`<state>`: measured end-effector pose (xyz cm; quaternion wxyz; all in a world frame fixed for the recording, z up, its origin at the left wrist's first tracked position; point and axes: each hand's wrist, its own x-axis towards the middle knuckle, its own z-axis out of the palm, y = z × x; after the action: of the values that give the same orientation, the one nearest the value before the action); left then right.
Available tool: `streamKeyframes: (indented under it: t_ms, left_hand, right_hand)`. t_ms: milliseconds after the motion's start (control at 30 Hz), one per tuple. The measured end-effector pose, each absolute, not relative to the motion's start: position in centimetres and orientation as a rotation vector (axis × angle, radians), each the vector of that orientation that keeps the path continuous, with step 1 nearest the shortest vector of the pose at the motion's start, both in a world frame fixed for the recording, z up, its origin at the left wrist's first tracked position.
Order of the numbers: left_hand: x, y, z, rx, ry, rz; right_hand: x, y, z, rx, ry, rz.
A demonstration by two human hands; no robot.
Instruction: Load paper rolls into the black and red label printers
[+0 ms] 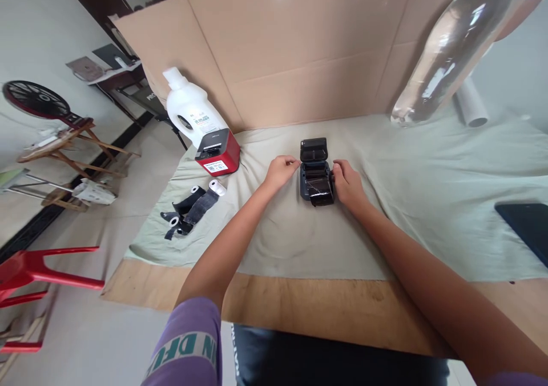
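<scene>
A small black portable printer [304, 187] sits on the cloth in front of me with its lid [314, 149] raised. A shiny dark strip [321, 189] lies across its front and hangs over the near edge. At the printer's left side, my left hand [281, 171] has thumb and fingertips pressed together; whatever they may pinch is too small to make out. My right hand [347, 183] is curled against the printer's right side, gripping it, with some fingertips hidden.
To the left stand a red and black box-shaped printer [218, 152] and a white jug [190, 106]. Several rolls with black paper [192, 206] lie before them. Cardboard [299, 55] closes off the back, with a clear plastic-wrapped piece [454, 49] leaning there. A dark flat object [524, 226] lies far right.
</scene>
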<state>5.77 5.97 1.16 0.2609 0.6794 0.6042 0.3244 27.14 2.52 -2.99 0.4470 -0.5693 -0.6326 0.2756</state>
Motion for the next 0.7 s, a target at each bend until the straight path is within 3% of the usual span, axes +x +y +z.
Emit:
streamKeyframes:
  t_ms: [100, 300, 400, 567, 700]
  left_hand:
    - [6.8, 4.7, 2.6, 2.085, 1.573, 0.810]
    - [9.8, 6.4, 6.0, 2.381, 1.635, 0.133]
    - [10.9, 7.2, 6.7, 2.375, 1.605, -0.033]
    - [10.9, 7.4, 6.4, 2.369, 1.571, 0.035]
    - [9.3, 7.4, 5.7, 2.312, 1.504, 0.314]
  right_hand:
    - [27.1, 2.7, -3.1, -1.418, -1.571, 0.662]
    - [27.2, 2.8, -3.3, -1.431, -1.579, 0.630]
    - [27.3, 2.9, -3.5, -1.417, -1.593, 0.618]
    - [27.3, 2.8, -3.4, -1.402, -1.599, 0.599]
    - [27.3, 2.5, -3.1, -1.408, -1.599, 0.643]
